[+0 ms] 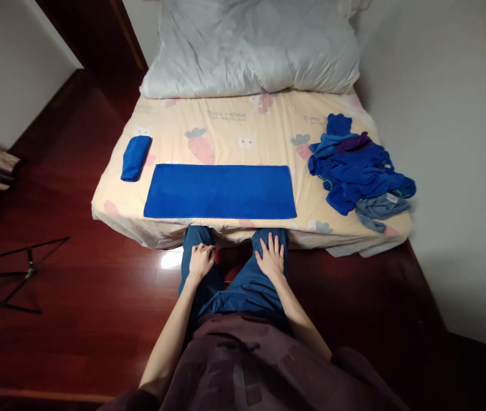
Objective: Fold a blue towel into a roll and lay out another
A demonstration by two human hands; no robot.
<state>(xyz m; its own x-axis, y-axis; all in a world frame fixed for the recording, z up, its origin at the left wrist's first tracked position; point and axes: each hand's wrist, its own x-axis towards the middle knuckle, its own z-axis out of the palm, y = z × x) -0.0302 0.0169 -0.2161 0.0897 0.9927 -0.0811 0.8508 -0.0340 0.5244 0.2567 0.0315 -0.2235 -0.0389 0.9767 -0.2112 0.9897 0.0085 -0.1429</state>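
My left hand [201,260] rests on my left thigh with its fingers curled under, holding nothing that I can see. My right hand [271,257] lies flat on my right thigh, fingers stretched out. In front of my knees a blue towel [220,192] is folded into a long flat strip near the bed's front edge. A rolled blue towel [135,158] lies to its left. A heap of unfolded blue towels [356,168] sits at the bed's right side.
The bed [243,128] has a cream sheet printed with carrots and rabbits, with a grey-white duvet [251,48] bunched at its far end. A white wall [452,142] runs along the right. Dark red wooden floor [76,274] and a black metal stand [16,274] lie to the left.
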